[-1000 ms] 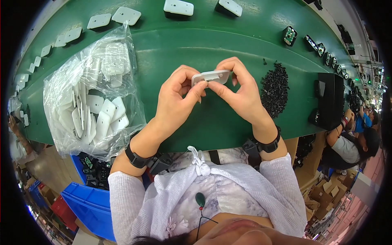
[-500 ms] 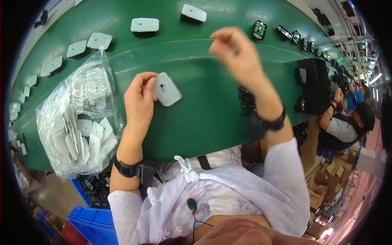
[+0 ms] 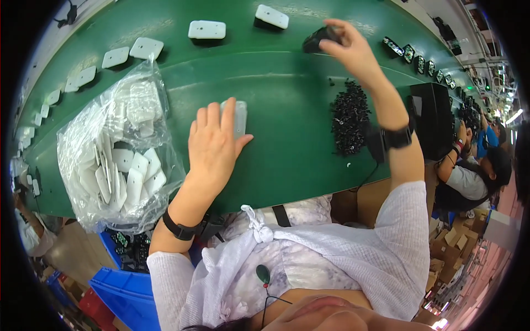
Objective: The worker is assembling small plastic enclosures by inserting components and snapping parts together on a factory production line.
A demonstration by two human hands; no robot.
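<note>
Since half a second ago, my left hand (image 3: 212,146) has come down flat over the white plastic shell (image 3: 240,117) on the green desk (image 3: 276,71), and my right hand (image 3: 353,49) has reached farther out to the conveyor lane, where it now closes on a small black part (image 3: 316,39). On the left, my fingers (image 3: 221,118) lie loosely spread across the shell rather than clamped; only its right edge shows past my index finger. Its long axis runs away from me, roughly in line with my fingers, so it sits directly under the fingertips with my thumb on its near right side. On the right, my fingers are curled shut around the black part, pinching it at the far end of my reach, just right of a white housing (image 3: 271,16) riding the belt. Of the two, my left hand is far nearer to the shell; the right is well apart from it, up and across. Between them lies bare green surface, open for moving. A heap of small black pieces (image 3: 349,116) sits under my right forearm, near the wrist strap (image 3: 396,137). To the left of my left hand, close by, bulges a clear bag of white shells (image 3: 118,160). The desk's near edge runs just beyond my left wrist.
</note>
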